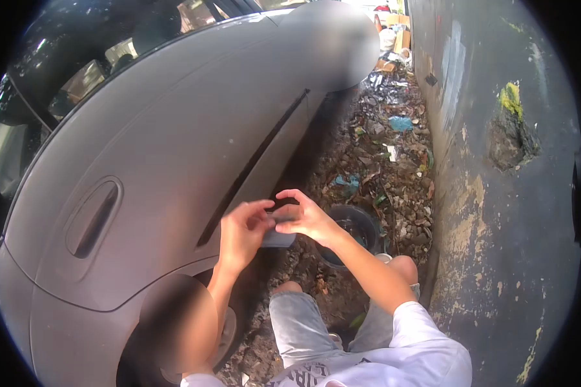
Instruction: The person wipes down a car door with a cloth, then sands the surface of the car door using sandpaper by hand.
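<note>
My left hand is raised beside the grey car door, with its fingers curled and pressed together. Whatever it may hold is too small to make out. Facing it, my right hand has curved fingers, with a gap between the index finger and the thumb. The fingertips of both hands are close together. Just below them is a flat pale grey piece, partly hidden by the hands; whether either hand touches it is unclear.
Behind my right forearm a dark round bucket stands on ground covered with leaves and litter. A grey wall with peeling paint rises on the right. A car wheel is at the lower left. Boxes lie at the far end.
</note>
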### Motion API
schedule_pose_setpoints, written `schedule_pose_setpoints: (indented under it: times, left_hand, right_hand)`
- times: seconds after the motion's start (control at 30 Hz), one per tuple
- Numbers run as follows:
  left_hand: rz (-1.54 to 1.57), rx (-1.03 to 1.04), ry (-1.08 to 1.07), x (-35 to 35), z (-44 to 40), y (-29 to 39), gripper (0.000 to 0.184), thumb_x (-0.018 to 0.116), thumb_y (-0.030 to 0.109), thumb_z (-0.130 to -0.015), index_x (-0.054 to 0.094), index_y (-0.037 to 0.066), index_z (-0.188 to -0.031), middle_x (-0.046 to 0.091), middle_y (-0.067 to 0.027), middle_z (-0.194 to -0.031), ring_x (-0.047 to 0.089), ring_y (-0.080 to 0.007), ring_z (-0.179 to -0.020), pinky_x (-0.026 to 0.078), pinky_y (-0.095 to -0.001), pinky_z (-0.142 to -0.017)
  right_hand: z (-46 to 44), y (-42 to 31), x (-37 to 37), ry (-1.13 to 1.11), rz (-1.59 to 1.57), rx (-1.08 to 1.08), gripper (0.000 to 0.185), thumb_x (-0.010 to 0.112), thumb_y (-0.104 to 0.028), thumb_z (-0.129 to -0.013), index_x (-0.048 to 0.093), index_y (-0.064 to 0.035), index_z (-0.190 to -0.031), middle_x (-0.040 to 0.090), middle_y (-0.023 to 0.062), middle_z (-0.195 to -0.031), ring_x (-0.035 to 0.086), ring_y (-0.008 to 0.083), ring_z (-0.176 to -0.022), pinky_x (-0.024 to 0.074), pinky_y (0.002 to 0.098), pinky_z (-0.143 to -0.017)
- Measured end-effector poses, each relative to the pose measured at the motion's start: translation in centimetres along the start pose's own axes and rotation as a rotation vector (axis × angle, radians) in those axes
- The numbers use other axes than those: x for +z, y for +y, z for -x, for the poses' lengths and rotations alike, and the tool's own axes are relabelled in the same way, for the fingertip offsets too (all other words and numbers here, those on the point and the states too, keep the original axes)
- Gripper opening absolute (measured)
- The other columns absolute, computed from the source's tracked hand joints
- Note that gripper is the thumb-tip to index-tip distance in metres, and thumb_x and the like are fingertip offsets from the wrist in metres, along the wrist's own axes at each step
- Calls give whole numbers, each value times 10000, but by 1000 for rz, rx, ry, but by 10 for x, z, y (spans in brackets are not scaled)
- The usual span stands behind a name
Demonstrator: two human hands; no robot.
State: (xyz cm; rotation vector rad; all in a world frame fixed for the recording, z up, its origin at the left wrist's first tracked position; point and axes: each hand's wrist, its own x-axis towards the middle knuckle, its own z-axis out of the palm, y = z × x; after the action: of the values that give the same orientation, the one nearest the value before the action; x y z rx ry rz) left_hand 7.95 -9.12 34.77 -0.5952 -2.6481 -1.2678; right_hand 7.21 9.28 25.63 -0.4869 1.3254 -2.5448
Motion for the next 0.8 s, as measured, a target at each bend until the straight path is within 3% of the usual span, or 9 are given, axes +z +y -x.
schedule_pose_setpoints:
  times: [0.1, 0.17, 0.27, 0.37, 0.5, 0.57, 0.7, 0.77, 0.8]
  left_hand:
    - [232, -153, 129, 22, -18, -9, 303, 690, -57, -861, 684, 33, -1150, 638, -68, -977, 683, -120, -748, 560, -269, -610]
    - [449, -199, 94, 32, -21, -6, 264, 674, -46, -883, 654, 5, -1142, 625, -55, -1022, 663, -101, -747, 567, -262, -644]
    - [391, -138, -34, 37, -21, -24, 222, 663, -33, -904, 608, 5, -1115, 600, -43, -1061, 645, -93, -792, 574, -264, -701]
    - [508, -161, -41, 33, -15, -22, 185, 656, -8, -917, 573, 58, -1069, 566, 11, -1043, 591, -52, -838, 567, -252, -779]
    - [574, -265, -54, 26, -2, -23, 183, 671, -4, -921, 514, 58, -991, 592, -23, -1075, 651, -107, -935, 575, -252, -758]
    - [547, -329, -56, 14, 9, -15, 228, 695, 6, -903, 544, 44, -1069, 624, -54, -1073, 667, -148, -1013, 573, -280, -781]
    - [-196, 254, 292, -71, -2, 30, 380, 758, 34, -821, 646, 87, -1181, 694, -86, -1121, 680, -205, -1002, 548, -336, -780]
    - [-563, 371, 422, -145, 3, 91, 255, 751, 68, -845, 699, 94, -1094, 712, -40, -1089, 653, -192, -916, 521, -332, -766]
    - [-469, 240, 521, -172, 8, 114, 226, 728, 64, -874, 701, 94, -1096, 722, -27, -1095, 658, -165, -958, 520, -323, -808]
  right_hand:
    - [14, 5, -11, 3, 63, 79, 583, 801, -23, -824, 482, -25, -1312, 650, 97, -1161, 652, 165, -1042, 561, 331, -878]
    - [19, -2, -19, 28, 195, 67, 515, 775, 3, -837, 520, -9, -1284, 667, 98, -1139, 673, 169, -1016, 568, 323, -879]
    - [19, -8, -35, 203, -9, -77, 405, 771, 14, -820, 591, -16, -1182, 702, 86, -1035, 694, 146, -917, 576, 294, -835]
    - [23, -19, -41, 193, -58, 21, 408, 756, -6, -837, 548, -55, -1185, 674, 49, -1051, 674, 127, -899, 553, 261, -752]
    - [18, -10, -22, 144, -21, -45, 413, 767, -5, -824, 536, -75, -1160, 638, 10, -970, 616, 93, -809, 493, 248, -653]
    - [18, -9, -11, 128, -70, -3, 373, 788, -5, -805, 560, -67, -1093, 628, -3, -921, 605, 83, -807, 495, 249, -660]
    - [6, -13, -18, 502, 8, -141, 399, 792, -25, -796, 626, -6, -1158, 653, 38, -972, 625, 117, -801, 524, 265, -707]
    - [-13, -2, -42, 505, 235, -402, 416, 553, -9, -777, 608, -22, -1189, 636, 38, -1043, 595, 127, -927, 482, 283, -805]
    - [-29, -3, -46, 582, 295, -448, 537, 516, -20, -754, 568, -16, -1289, 604, 68, -1151, 565, 155, -1054, 465, 315, -906]
